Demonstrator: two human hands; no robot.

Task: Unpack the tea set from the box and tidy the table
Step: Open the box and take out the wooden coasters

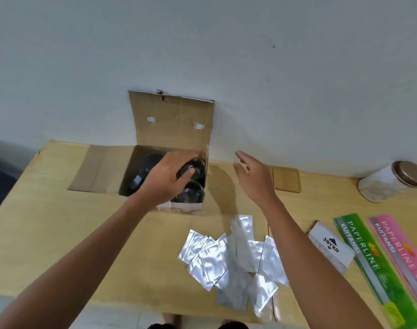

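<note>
**Q:** Against the back wall, head view: which step is being carried out?

**A:** Unpacking is under way. The left hand [173, 173] is reaching into the open cardboard box [141, 167] at the rear of the counter [48, 222], its fingers curling over the rim of a dark glass cup [195, 170] in the box's far right corner. The right hand [254, 176] is hovering just beside the box, fingers spread and holding nothing.

**Q:** What is the next move calling for?

**A:** Probably a straight upward lift, clearing the box wall and the neighbouring glassware, with the free hand steadying the box.

**Q:** How many of each thing are showing?

**A:** One box. Inside it, two cups are showing and one larger dark vessel [143, 172], perhaps the teapot; anything beneath is hidden. Foil sachets [228, 255] are lying in one loose heap, too overlapped to count exactly. Two receipt books [368, 264] are lying at the right, with one white packet [330, 245] and one lidded jar [390, 181].
</note>
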